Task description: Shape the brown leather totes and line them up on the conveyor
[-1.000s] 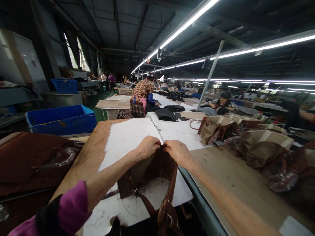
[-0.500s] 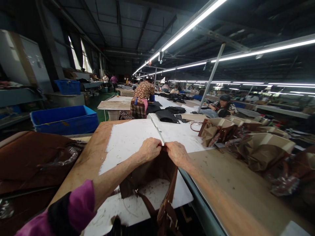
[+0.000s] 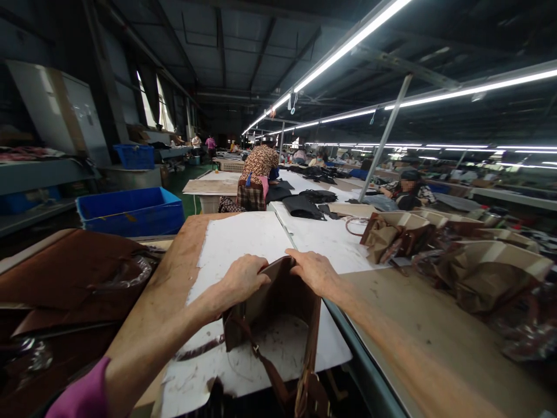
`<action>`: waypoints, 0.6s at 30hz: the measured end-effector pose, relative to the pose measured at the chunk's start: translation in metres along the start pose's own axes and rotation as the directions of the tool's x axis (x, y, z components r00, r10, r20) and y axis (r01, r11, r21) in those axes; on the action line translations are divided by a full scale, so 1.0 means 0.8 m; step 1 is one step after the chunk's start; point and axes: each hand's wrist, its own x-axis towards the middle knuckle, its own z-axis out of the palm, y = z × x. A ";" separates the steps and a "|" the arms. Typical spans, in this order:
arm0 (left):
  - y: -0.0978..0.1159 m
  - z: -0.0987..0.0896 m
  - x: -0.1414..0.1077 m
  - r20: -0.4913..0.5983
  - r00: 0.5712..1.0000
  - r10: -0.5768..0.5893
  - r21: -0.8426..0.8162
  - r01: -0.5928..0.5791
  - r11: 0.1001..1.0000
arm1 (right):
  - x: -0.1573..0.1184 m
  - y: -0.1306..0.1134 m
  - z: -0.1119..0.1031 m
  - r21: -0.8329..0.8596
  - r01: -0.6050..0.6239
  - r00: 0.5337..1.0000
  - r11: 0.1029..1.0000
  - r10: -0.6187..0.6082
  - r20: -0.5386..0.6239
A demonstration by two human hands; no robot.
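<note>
A brown handbag [image 3: 278, 302] stands in front of me on a white sheet [image 3: 209, 348], its lining facing me and a strap with metal hardware [image 3: 265, 360] trailing toward my body. My left hand [image 3: 246, 278] grips the bag's upper edge on the left, thumb on the near side and fingers mostly hidden behind. Farther right, my right hand [image 3: 317, 273] pinches the same edge near its top corner, index finger stretched along it. A short stretch of bare edge shows between the two hands.
Brown bag pieces [image 3: 82, 278] are piled at left, near a blue bin [image 3: 130, 212]. Several brown bags with beige linings [image 3: 483, 278] line the right side. Black pieces [image 3: 302, 206] lie farther up the table, where a person in a leopard-print top [image 3: 259, 162] bends over.
My left hand has slid left along the bag's edge, away from my right hand, opening a gap between them. The view has swung slightly left.
</note>
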 end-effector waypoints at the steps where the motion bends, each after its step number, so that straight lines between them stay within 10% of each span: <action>1: 0.003 0.001 0.001 -0.009 1.000 -0.007 0.055 0.007 0.998 | 0.003 -0.001 0.000 0.008 0.016 1.000 1.000 -0.016 0.007; 7: 0.027 0.015 0.015 -0.080 0.997 0.018 0.261 0.003 0.965 | 0.016 -0.001 0.006 0.028 0.049 0.999 0.998 -0.048 -0.022; 18: 0.008 0.024 0.039 -0.109 0.994 0.031 0.159 -0.013 0.987 | 0.014 0.008 0.009 0.104 0.082 0.996 0.991 -0.079 -0.037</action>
